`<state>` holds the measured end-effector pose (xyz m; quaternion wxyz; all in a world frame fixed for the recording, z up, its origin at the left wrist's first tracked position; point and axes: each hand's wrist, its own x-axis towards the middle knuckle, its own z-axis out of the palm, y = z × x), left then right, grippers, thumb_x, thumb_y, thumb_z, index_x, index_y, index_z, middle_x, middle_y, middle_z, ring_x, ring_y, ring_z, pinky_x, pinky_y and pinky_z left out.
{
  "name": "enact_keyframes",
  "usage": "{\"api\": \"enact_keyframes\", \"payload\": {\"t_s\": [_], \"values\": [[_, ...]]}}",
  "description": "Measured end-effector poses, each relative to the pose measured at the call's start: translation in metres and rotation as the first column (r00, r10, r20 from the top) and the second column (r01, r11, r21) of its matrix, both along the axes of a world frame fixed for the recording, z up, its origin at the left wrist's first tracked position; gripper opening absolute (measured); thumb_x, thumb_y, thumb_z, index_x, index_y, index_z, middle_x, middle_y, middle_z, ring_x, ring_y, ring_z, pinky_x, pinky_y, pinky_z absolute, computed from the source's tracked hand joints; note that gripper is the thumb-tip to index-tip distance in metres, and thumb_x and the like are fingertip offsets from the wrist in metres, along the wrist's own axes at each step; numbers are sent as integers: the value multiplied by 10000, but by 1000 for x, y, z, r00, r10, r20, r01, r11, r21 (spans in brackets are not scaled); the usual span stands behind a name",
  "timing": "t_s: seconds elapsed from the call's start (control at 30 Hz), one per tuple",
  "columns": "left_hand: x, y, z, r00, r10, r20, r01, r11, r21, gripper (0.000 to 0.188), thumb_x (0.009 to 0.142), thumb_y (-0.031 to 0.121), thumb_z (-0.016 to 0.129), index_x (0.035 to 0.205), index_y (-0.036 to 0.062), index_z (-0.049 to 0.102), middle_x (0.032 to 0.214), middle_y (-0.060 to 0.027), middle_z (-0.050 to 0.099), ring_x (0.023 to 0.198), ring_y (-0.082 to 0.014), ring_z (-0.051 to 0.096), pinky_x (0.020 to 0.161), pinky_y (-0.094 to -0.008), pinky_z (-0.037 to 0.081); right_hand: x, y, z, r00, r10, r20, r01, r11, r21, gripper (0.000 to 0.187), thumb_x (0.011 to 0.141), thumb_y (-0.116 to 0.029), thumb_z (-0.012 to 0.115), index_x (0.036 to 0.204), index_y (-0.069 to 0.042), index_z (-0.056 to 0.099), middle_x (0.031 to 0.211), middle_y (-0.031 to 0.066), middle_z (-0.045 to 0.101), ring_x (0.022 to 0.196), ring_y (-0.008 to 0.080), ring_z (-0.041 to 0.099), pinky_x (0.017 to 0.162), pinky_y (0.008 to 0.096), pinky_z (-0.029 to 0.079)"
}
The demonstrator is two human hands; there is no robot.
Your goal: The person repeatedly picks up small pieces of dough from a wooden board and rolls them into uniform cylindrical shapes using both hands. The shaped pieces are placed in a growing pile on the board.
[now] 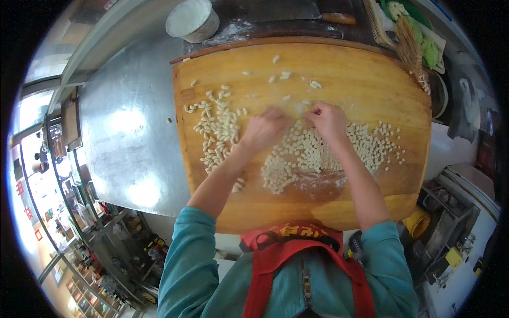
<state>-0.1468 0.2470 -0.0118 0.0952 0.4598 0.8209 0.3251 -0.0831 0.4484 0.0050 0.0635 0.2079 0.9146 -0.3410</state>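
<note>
In the head view, looks down on a wide wooden board (366, 69) with smears of flour (319, 183) near the middle. Has the left hand (268, 128) above the board's centre, fingers bent and blurred; cannot tell how far open, nor whether around anything. Has the right hand (327, 119) near it, thumb and fingertips drawn close together; cannot tell about a piece between them. Shows small round dough pieces (371, 148) crowded in a broad spread under and beside the right hand and forearm, thinning out toward the board's right side. Shows longer dough pieces (217, 127) in a loose heap left of the left hand, with a few more scattered beyond both hands toward the far edge, and a single one off the board on the metal table (132, 159). Beyond the far edge, shows a pale tub (193, 24) of white powder, a knife (339, 18) with a wooden handle, and at the far right corner a straw brush (411, 50) beside a basket (375, 25). For writing, offers partly folded yellow lettering on the red apron (297, 246) and bold red characters on the window (33, 204) at far left. Has teal sleeves (191, 249) pushed up to about the elbows, below the bare forearms.
</note>
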Motion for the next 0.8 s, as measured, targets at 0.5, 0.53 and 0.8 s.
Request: {"api": "enact_keyframes", "payload": {"t_s": [0.5,0.53,0.8], "values": [[-24,24,-3,903,431,7,-402,849,-343,262,722,380,728,746,122,695,769,-66,652,707,-280,641,593,-394,493,12,-13,-11,893,408,-188,-391,912,122,143,827,-154,630,906,-53,691,927,129,601,899,307,609,731,414,505],[-26,25,-6,897,441,-2,-414,841,-347,265,732,383,724,748,120,691,757,-71,656,688,-284,640,587,-398,493,13,-13,-10,892,436,-119,-421,897,134,138,817,-140,628,912,-62,690,1006,119,599,939,310,597,766,414,500],[-36,26,-11,849,527,-36,-527,843,-107,243,802,332,682,847,93,688,779,-101,678,650,-310,639,589,-423,502,9,-6,5,962,270,31,-269,963,-18,136,762,-166,699,839,-54,693,914,128,602,878,302,616,747,406,500]]}}
